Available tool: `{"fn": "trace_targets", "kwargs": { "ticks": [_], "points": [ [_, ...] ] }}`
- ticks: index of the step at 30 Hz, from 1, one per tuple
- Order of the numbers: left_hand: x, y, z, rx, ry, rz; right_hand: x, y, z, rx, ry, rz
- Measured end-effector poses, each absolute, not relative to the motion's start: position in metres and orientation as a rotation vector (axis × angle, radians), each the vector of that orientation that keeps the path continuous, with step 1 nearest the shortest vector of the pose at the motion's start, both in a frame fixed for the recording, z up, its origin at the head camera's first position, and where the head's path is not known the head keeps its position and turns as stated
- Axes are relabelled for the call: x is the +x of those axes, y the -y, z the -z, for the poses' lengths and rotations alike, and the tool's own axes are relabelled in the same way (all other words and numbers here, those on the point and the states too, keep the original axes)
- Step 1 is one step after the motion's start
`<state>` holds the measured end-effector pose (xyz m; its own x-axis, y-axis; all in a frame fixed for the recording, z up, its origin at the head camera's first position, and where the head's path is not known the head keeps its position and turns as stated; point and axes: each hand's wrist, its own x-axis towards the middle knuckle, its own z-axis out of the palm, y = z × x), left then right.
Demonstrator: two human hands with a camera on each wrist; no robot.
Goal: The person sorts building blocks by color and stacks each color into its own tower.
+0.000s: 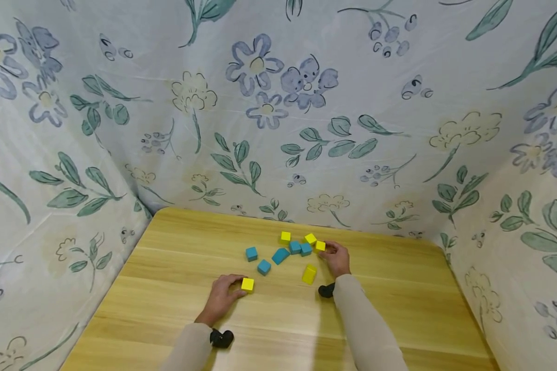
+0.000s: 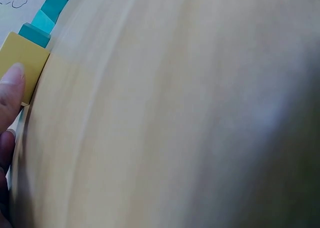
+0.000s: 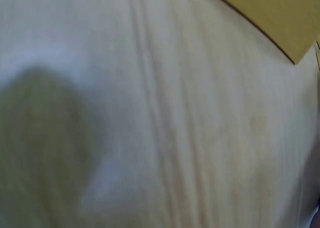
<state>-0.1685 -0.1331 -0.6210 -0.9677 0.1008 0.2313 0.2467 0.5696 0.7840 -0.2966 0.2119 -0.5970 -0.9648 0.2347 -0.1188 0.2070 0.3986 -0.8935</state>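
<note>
My left hand [image 1: 221,299] pinches a yellow cube [image 1: 247,285] between thumb and fingers, low over the near-left part of the wooden table. In the left wrist view the thumb presses against a side of that yellow cube [image 2: 25,56]. Farther off, my right hand [image 1: 337,258] holds another yellow cube [image 1: 320,246] at the right end of a loose group of blocks. Beside that cube are a yellow cube [image 1: 310,238] and a blue cube [image 1: 306,249]. The right wrist view shows no fingers clearly, only part of a yellow block [image 3: 280,13] on the table.
Several blue blocks [image 1: 264,267] lie between the hands, one of them a longer piece [image 1: 280,256]. A yellow cube [image 1: 285,237] stands at the back, and a longer yellow block [image 1: 309,274] lies left of the right wrist. Floral cloth [image 1: 269,175] borders the table [image 1: 167,268].
</note>
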Motion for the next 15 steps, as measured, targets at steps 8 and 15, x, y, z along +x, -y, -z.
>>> {"fn": "trace_targets", "kwargs": {
  "ticks": [8,15],
  "points": [
    [-0.1676,0.1328,0.6195,-0.309,2.642,1.354,-0.2958,-0.2098,0.5985,-0.413,2.627,-1.651],
    [-0.1678,0.1331,0.6208,-0.308,2.634,1.36,-0.2958,-0.2093,0.6006,-0.43,2.626,-1.639]
  ]
}}
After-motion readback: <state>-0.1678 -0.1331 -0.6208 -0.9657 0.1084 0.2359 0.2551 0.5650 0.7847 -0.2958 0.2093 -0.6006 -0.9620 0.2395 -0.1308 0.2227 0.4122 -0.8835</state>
